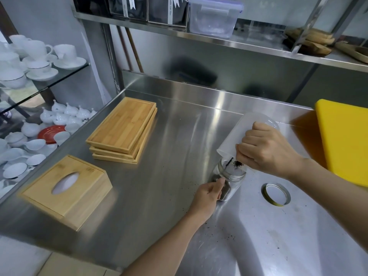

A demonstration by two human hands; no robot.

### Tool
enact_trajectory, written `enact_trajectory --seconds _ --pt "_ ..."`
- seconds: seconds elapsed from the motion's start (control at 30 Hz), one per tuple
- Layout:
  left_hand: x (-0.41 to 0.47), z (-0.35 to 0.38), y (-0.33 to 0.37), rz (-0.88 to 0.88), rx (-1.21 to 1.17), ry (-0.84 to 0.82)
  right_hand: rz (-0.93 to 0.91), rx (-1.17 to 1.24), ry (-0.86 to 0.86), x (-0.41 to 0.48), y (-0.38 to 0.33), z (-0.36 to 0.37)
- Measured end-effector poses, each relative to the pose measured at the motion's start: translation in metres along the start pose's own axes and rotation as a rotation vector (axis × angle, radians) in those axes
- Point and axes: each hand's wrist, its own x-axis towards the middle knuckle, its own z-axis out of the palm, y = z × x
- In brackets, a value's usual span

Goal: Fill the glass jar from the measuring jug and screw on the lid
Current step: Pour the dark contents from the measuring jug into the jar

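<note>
The jug [237,134] is held tipped in the right grip [266,150], its spout directly above the jar [231,176] clasped below by the left grip [209,194], the lid [276,194] lying loose nearer the right.

Your left hand [208,193] and right hand [267,149] are bare, with no gloves, rings or watch showing. Both forearms run uncovered to the lower and right edges of the frame; no sleeve is visible.

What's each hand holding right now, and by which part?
Left hand grips the clear glass jar around its lower body. Right hand holds the translucent white plastic measuring jug by its side near the rim, tipped over the jar's mouth.
</note>
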Motion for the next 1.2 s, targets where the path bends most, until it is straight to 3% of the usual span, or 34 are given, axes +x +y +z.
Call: enact_trajectory --seconds 1.2 --pt "-0.0018 -0.0034 0.0018 0.015 0.066 -0.011 -0.013 0.023 0.060 -0.0071 -0.0021 -0.0023"
